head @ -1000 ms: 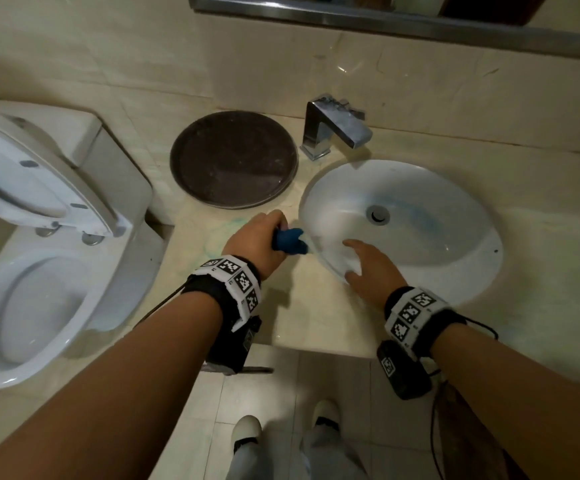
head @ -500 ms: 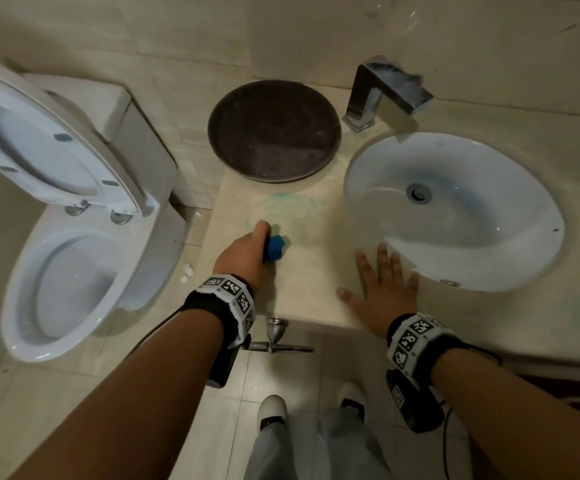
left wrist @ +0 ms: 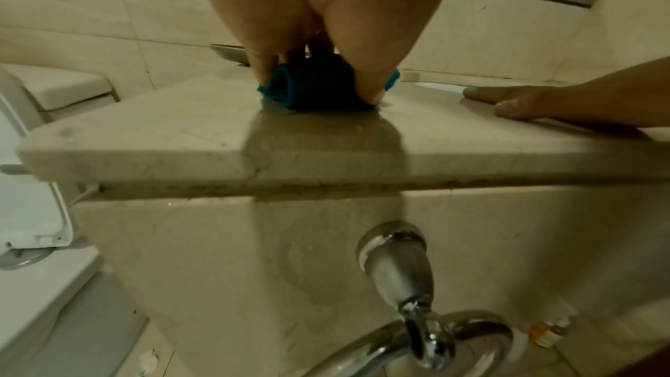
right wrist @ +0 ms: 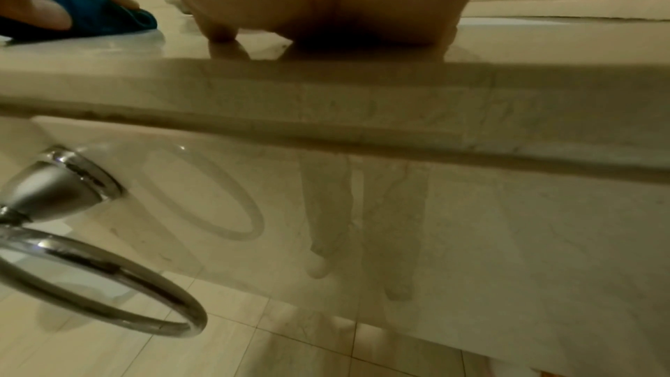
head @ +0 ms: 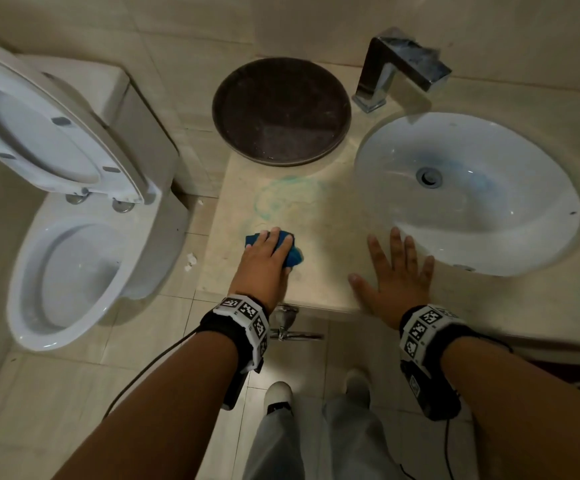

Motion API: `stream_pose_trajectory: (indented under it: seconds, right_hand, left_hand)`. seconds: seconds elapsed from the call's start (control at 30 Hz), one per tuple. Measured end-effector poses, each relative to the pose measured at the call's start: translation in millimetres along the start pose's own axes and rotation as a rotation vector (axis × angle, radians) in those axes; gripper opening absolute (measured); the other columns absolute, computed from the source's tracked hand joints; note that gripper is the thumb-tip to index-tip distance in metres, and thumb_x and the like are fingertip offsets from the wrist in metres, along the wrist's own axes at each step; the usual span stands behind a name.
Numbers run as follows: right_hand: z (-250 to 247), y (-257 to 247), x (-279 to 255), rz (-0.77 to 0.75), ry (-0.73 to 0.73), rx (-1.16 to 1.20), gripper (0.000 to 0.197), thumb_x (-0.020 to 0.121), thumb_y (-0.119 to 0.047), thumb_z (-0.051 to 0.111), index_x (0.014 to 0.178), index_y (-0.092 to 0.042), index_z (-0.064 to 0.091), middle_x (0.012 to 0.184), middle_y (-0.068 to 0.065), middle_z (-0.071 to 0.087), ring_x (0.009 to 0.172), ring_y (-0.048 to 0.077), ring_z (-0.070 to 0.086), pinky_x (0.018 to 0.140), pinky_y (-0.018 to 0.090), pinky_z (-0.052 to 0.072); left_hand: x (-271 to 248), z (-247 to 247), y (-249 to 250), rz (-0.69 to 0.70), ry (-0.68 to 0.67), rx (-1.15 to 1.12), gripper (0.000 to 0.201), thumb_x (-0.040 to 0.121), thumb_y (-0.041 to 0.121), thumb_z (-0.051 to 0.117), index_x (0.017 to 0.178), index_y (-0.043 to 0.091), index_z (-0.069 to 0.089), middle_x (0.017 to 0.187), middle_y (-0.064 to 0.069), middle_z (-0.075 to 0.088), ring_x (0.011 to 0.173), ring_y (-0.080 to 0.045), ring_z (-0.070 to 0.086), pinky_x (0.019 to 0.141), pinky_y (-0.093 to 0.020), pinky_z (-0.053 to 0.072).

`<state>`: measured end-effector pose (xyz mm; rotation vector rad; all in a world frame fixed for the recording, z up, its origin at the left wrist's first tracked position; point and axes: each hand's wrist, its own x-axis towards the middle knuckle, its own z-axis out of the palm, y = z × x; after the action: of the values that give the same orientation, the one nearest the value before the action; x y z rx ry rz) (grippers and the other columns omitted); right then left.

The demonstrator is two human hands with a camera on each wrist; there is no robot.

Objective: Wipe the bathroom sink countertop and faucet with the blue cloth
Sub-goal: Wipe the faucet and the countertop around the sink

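Left hand pressing the bunched blue cloth onto the beige marble tabletop, lower centre of frame, near the front edge; grip curled over the cloth, fingers on top. Right hand flat and spread, holding nothing, just beside the white oval sink basin. Bluish smear above the cloth, square chrome faucet at upper right, probably unwiped. Risks: cloth slipping off the near edge; spreading the residue; bumping the round dark brown tray

left hand grips blue cloth on countertop | right hand flat beside it
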<state>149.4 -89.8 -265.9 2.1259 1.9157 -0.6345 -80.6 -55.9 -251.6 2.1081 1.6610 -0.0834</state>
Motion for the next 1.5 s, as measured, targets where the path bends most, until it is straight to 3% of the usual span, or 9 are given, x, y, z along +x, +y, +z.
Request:
stream_pose_trajectory:
  seconds: [0.13,0.27,0.33,0.6,0.8,1.07,1.2,1.33,1.5]
  right_hand:
    - [2,1,0,-0.006,0.02,-0.007,0.083,0.065,-0.077,-0.005,0.138,-0.044,-0.026,0.149,-0.004,-0.036,0.14,0.021,-0.029,0.112,0.055,-0.014]
    - [4,2,1,-0.01,0.032,-0.016,0.082,0.067,-0.077,-0.004,0.137,-0.043,-0.028,0.149,-0.004,-0.036,0.14,0.022,-0.028,0.112,0.057,-0.011]
    - [4,1,1,-0.006,0.033,-0.022,0.082,0.067,-0.077,-0.004,0.137,-0.043,-0.028,0.149,-0.003,-0.036,0.14,0.022,-0.028,0.112,0.058,-0.01]
    - [11,3,2,-0.001,0.087,-0.019,0.08,0.07,-0.076,-0.001,0.14,-0.042,-0.023,0.15,-0.004,-0.034,0.14,0.021,-0.027,0.112,0.057,-0.011]
    - [16,3,4,0.005,0.151,-0.03,0.078,0.073,-0.075,0.003,0.141,-0.043,-0.021,0.151,-0.004,-0.032,0.141,0.021,-0.025,0.113,0.056,-0.01]
    - [19,2,4,0.017,0.2,-0.021,0.078,0.074,-0.074,0.005,0.142,-0.042,-0.017,0.154,-0.002,-0.026,0.142,0.022,-0.021,0.113,0.056,-0.009]
    - [20,2,3,0.017,0.21,-0.027,0.078,0.076,-0.073,0.006,0.144,-0.041,-0.016,0.154,-0.001,-0.026,0.142,0.022,-0.021,0.113,0.056,-0.01]
    - [20,2,3,0.019,0.225,-0.028,0.078,0.076,-0.073,0.006,0.143,-0.041,-0.017,0.154,-0.001,-0.025,0.143,0.023,-0.019,0.112,0.056,-0.01]
    - [22,1,4,0.027,0.244,-0.035,0.08,0.076,-0.073,0.008,0.145,-0.038,-0.011,0.156,0.001,-0.019,0.144,0.024,-0.014,0.113,0.057,-0.006]
  left_hand:
    - [1,-12,-13,0.017,-0.006,0.015,0.053,0.099,0.019,0.04,0.148,0.018,0.021,0.158,-0.005,0.011,0.145,-0.022,0.01,0.117,-0.035,0.012]
    - [4,-25,-41,-0.194,0.022,-0.04,0.053,0.101,0.014,0.033,0.15,0.014,0.013,0.158,-0.011,0.003,0.146,-0.026,0.002,0.117,-0.033,0.007]
    - [4,-24,-45,-0.228,0.031,-0.07,0.053,0.102,0.018,0.031,0.15,0.012,0.01,0.158,-0.013,0.001,0.146,-0.027,0.0,0.117,-0.034,0.005]
    - [31,-13,-19,-0.136,0.079,-0.128,0.052,0.102,0.018,0.031,0.15,0.012,0.01,0.157,-0.016,-0.002,0.146,-0.027,-0.003,0.117,-0.033,-0.003]
    - [62,-18,4,-0.093,0.058,-0.058,0.053,0.102,0.019,0.031,0.15,0.012,0.011,0.157,-0.016,0.0,0.145,-0.03,-0.001,0.117,-0.037,-0.001]
    - [99,-15,55,0.041,-0.086,0.026,0.059,0.099,0.016,0.039,0.15,0.013,0.009,0.158,-0.015,0.0,0.145,-0.031,-0.001,0.116,-0.039,0.003]
    - [111,-9,77,0.128,-0.127,0.048,0.056,0.1,0.014,0.035,0.15,0.013,0.009,0.158,-0.013,0.002,0.145,-0.03,-0.002,0.116,-0.04,0.004]
    - [114,-7,87,0.207,-0.118,0.043,0.056,0.099,0.01,0.034,0.15,0.015,0.012,0.158,-0.011,0.004,0.145,-0.029,-0.001,0.116,-0.041,0.005]
    - [123,-13,106,0.318,-0.211,0.029,0.055,0.096,0.007,0.042,0.147,0.018,0.025,0.157,-0.009,0.011,0.146,-0.027,0.004,0.116,-0.042,0.008]
